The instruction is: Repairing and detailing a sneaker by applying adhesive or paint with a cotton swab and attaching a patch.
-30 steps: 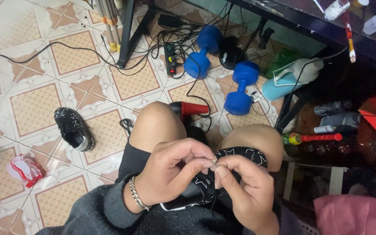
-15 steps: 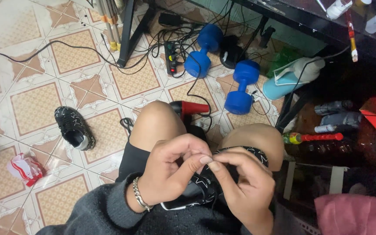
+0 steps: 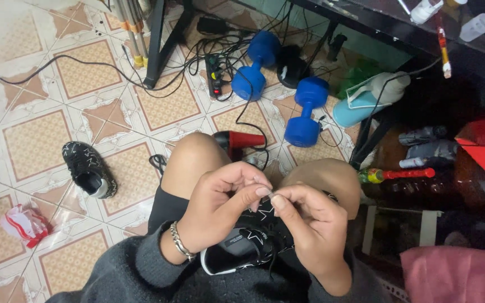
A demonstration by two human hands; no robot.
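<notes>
Both hands are meeting over a black sneaker (image 3: 248,247) lying across the lap. Left hand (image 3: 220,205), with a metal bracelet (image 3: 179,242) on the wrist, is pinching something thin between thumb and forefinger; right hand (image 3: 310,230) is pinching the same spot from the other side, fingertips almost touching. Pinched item is too small to name for sure, probably a lace end. Neither hand is gripping the shoe body itself; it is resting on the thighs, opening facing up, white sole edge showing below the left wrist.

Handling guess: shoe is looking light, soft upper with stiffer sole, not fragile, not slippery. Best hold is probably around the heel or the sole edge; lace would be limp and thin, needing a fingertip pinch near its tip.

Around: matching black shoe (image 3: 89,170) is sitting on the tiled floor (image 3: 35,140) to the left, well apart. Red and white wrapper (image 3: 23,224) is lying nearer the left edge. Beyond the knees, a red hair dryer (image 3: 242,140), two blue dumbbells (image 3: 307,109), a power strip (image 3: 215,76) and tangled black cables (image 3: 85,60) are lying about. Dark table (image 3: 388,33) is standing at the right with bottles on it; pink cloth (image 3: 456,275) is showing at bottom right.
</notes>
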